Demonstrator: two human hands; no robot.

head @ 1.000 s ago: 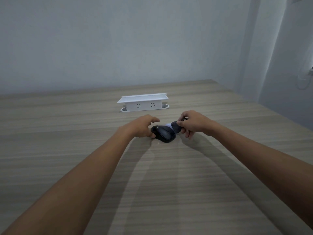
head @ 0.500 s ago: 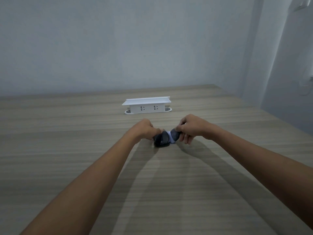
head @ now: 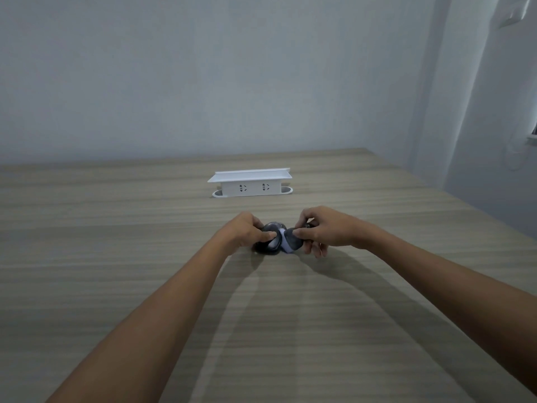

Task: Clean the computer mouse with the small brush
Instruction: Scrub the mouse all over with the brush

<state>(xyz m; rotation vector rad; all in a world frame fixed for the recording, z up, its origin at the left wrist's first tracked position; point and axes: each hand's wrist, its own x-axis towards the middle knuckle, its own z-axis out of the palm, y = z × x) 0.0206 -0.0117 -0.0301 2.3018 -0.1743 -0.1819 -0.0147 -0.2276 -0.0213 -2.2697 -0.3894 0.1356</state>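
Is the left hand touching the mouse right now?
Touching. The head view shows the left hand with its thumb and fingers curled round the dark mouse, steadying it on the table.

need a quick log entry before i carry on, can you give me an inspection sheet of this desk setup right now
surface: wood-grain table, arm shadows across it.
job's things: dark computer mouse on the table between the hands; small brush, dark body with pale bristles, set against the mouse's right side.
clutter: white socket box with two outlets, behind the hands, apart from them.
grippers: left hand grips the mouse, thumb on top; right hand pinches the brush.
cables: none seen on the table; a thin white cord hangs on the right wall.
surroundings: plain pale wall; wall switch at upper right.
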